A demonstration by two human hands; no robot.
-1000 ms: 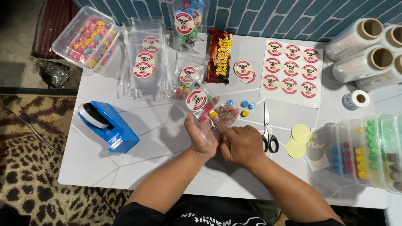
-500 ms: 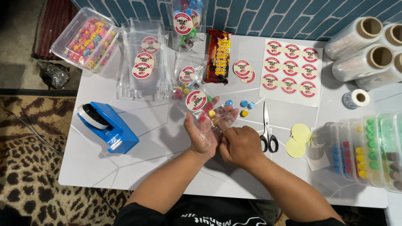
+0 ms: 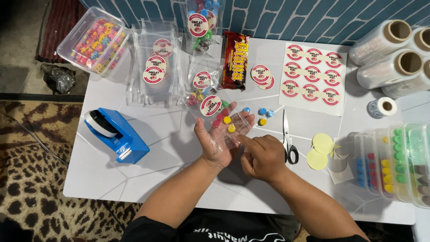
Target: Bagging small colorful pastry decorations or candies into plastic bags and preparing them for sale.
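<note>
At the far left corner of the white desk [image 3: 148, 179] a clear plastic tub [image 3: 92, 41] holds a jumble of many-coloured sweets. Nearer, a blue tape dispenser [image 3: 117, 134] sits with its white roll on top. Just right of the tub lies a stack of empty clear bags [image 3: 154, 62] with round red-and-white stickers on them. Further right, filled bags [image 3: 202, 87] lie flat on the desk, each showing coloured sweets through the plastic.

In the middle, the left hand [image 3: 218, 141] lies palm up, fingers spread, under a small clear bag [image 3: 226, 127]. The bag is see-through and crinkled, bears a round sticker at its far end, and holds red and yellow round sweets. The right hand [image 3: 261, 157] is loosely curled, its forefinger pressing the bag's near edge against the left palm.

Just beyond the bag, loose sweets [image 3: 263, 115] in blue and yellow lie on the desk. Right of them are scissors [image 3: 288, 139], a sticker sheet [image 3: 313, 77] and yellow paper discs [image 3: 319, 150]. At the right edge, clear lidded boxes [image 3: 394, 163] hold rows of blue, red, yellow and green sweets, with rolls of clear film [image 3: 394, 54] beyond.
</note>
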